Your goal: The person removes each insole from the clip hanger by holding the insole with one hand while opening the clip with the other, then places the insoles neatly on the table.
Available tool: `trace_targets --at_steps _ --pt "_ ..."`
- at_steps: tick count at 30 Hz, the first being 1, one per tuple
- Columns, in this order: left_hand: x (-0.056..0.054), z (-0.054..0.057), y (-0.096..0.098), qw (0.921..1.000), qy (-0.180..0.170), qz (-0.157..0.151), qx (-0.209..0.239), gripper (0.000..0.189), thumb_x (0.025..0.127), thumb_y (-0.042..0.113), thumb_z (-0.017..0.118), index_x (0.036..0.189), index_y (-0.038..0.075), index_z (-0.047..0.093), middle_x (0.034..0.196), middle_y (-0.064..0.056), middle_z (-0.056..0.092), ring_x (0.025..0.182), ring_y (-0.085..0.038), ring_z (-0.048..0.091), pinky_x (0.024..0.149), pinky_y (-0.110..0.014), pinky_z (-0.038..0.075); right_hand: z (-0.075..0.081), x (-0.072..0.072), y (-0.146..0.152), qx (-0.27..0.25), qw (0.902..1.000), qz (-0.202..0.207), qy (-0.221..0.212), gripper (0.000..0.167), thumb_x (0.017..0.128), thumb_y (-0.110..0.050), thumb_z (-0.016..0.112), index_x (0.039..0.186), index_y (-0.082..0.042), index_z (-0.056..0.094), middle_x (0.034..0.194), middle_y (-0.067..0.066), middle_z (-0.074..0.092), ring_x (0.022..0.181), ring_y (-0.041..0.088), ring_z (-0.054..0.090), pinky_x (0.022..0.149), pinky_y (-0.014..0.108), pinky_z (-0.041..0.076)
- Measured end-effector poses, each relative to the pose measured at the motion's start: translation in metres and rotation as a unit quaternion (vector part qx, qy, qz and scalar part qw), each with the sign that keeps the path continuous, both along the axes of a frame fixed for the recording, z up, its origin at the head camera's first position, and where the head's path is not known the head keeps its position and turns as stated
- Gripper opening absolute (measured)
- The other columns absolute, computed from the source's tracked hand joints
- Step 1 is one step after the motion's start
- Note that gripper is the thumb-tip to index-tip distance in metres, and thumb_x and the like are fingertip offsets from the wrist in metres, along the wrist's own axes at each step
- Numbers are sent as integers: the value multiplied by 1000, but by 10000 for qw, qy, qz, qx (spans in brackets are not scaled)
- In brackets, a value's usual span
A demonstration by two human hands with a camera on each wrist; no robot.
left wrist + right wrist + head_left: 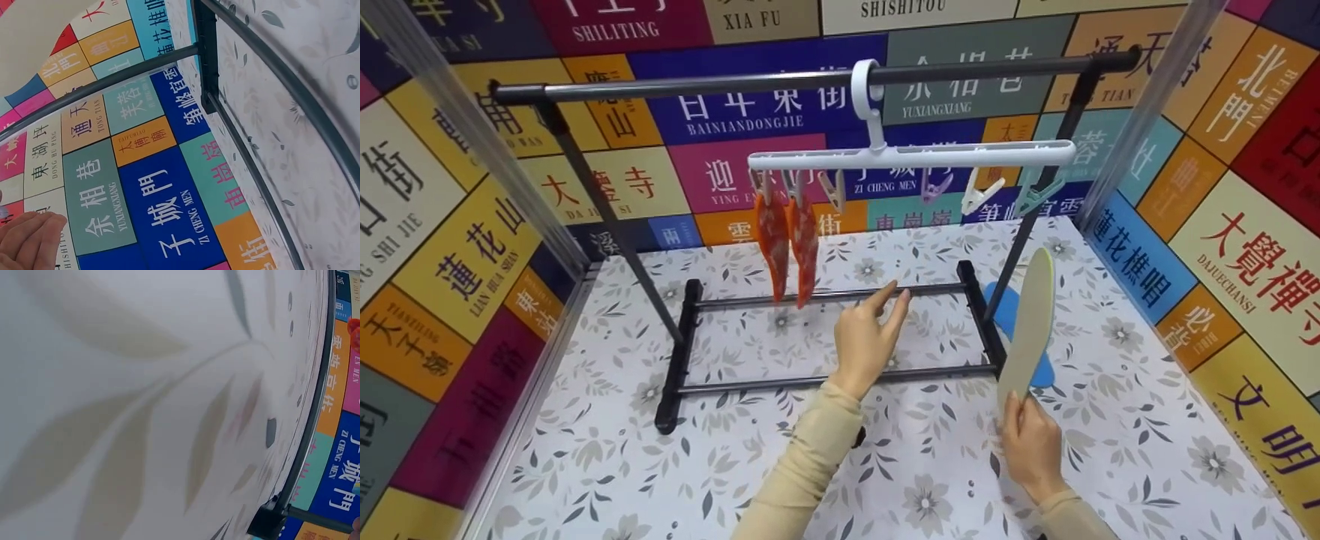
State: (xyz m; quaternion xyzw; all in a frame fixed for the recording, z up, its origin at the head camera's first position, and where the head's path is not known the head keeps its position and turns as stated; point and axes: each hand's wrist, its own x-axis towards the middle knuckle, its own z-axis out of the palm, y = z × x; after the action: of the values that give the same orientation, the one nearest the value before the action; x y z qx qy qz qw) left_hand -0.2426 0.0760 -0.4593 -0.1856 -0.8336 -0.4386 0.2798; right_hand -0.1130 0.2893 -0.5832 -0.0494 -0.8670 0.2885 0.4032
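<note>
My right hand (1033, 446) pinches the heel end of a beige insole (1027, 322) with a yellow-green edge, held upright right of the rack. Behind it a blue insole (1044, 371) lies partly hidden. My left hand (864, 341) is raised over the rack's base, its fingers extended and nothing held; the left wrist view catches those fingers (42, 239) at its lower corner. Above hangs a white clip hanger (915, 156) with several small clips, among them a white clip (981, 193) and a green clip (1039, 196). Two orange-red insoles (804, 247) dangle from its left clips.
The black metal rack (675, 90) carries the hanger on its top bar and stands on a table (922, 480) with a floral cover. Panels with street-name signs (1252, 262) enclose the back and sides, with clear posts (1155, 97) at the corners.
</note>
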Motion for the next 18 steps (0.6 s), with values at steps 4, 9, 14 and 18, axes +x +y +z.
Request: trace_targets --at_steps 4,9,14,18 --pt "4 -5 -7 10000 -48 52 59 32 95 36 64 114 12 75 90 -9 77 72 -16 72 62 -31 54 0 6 10 73 9994 -175 296 28 89 2 59 65 -3 46 52 6 41 47 21 38 44 38 31" --pt "8 -11 -18 9998 -52 161 112 31 94 33 66 114 12 75 83 -9 77 73 -17 73 64 -33 56 1 12 26 16 9977 -484 466 26 90 -1 58 67 0 47 52 6 39 46 24 36 44 41 31" --pt "12 -15 -28 9996 7 260 141 30 94 33 67 113 12 76 87 -8 77 71 -16 72 64 -35 55 -1 14 45 -75 9964 -739 397 14 92 -2 57 82 7 58 54 17 46 48 41 46 49 56 36" --pt "14 -17 -35 9995 18 297 86 31 94 34 67 113 11 76 89 -9 77 70 -17 72 61 -36 55 -2 12 58 -114 9960 -882 110 16 94 -5 55 83 7 58 57 21 49 55 52 51 55 62 37"
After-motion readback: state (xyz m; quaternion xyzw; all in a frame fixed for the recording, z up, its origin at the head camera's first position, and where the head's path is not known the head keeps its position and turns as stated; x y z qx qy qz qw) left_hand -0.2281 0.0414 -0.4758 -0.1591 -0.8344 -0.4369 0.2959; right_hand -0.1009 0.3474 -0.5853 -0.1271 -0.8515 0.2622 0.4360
